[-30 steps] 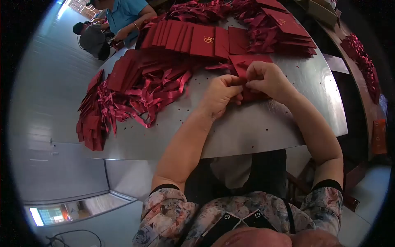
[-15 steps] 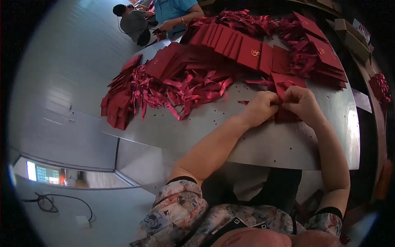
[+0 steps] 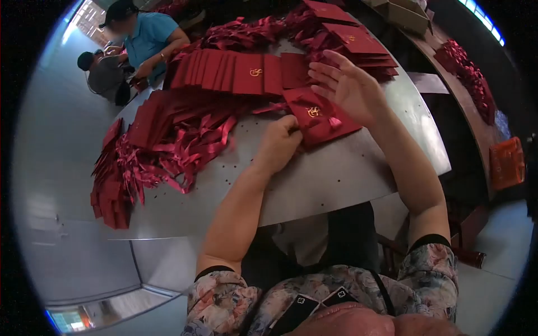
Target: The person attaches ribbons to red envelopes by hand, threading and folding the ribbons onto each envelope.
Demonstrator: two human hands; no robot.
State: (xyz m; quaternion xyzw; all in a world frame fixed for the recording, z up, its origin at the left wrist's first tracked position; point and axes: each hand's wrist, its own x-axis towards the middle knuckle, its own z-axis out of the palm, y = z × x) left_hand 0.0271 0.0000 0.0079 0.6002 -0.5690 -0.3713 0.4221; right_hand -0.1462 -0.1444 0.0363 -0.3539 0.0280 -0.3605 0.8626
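A red envelope-like piece (image 3: 322, 130) with a gold emblem and a ribbon across it lies on the metal table (image 3: 302, 185). At its left edge is my left hand (image 3: 277, 143), fingers curled together; what they pinch, if anything, is hidden. My right hand (image 3: 350, 89) is raised above the upper right part of the piece, fingers spread, holding nothing. Just beyond stands a row of red pieces (image 3: 218, 71), one showing a gold emblem. Loose red ribbons (image 3: 193, 148) trail from more red pieces (image 3: 159, 115) at the left.
More red pieces (image 3: 364, 47) are stacked at the back right beside bunched ribbons (image 3: 244, 33). Two people are at the upper left, one in a blue shirt (image 3: 150, 36). A cardboard box (image 3: 403, 15) and an orange bag (image 3: 506, 162) are on the right.
My right hand has let go of the ribbon and lifted away, its fingers opening. The emblem and ribbon on the piece now show. My left hand stays at its left edge. The camera view has shifted.
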